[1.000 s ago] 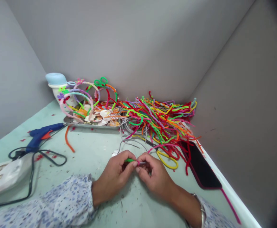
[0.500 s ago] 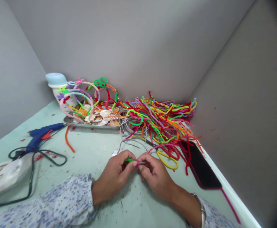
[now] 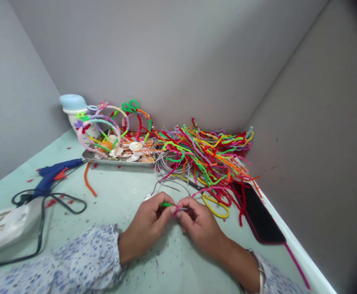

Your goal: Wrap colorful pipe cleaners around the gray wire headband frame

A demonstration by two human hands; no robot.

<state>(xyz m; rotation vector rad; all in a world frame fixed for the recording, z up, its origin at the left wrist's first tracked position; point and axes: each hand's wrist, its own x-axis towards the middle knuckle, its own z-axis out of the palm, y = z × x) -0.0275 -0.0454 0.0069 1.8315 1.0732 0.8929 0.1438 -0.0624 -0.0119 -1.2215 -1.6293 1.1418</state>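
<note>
1. Left hand [image 3: 149, 218]: fingers clamped on green pipe cleaner [image 3: 166, 204] and pink strand [image 3: 176, 211], near centre.
2. Right hand [image 3: 201, 222]: fingers together on grey wire [image 3: 184, 208] alongside.
3. Possible fault: pink strand loosening, should either pinch slacken.

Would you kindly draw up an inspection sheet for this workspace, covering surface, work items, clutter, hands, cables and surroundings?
Surface: pale green tabletop, speckled, with red bits scattered.
Work items: green strand, pink strand and grey wire being handled; multicoloured strand pile beyond.
Clutter: yellow-handled scissors and phone, strands overlapping both; metal tray with pale discs.
Hands: left hand pinches the green strand; right hand grips the grey wire.
Cables: dark cord looped by the blue glue gun, running off the left edge.
Surroundings: grey walls behind and at both sides.
</note>
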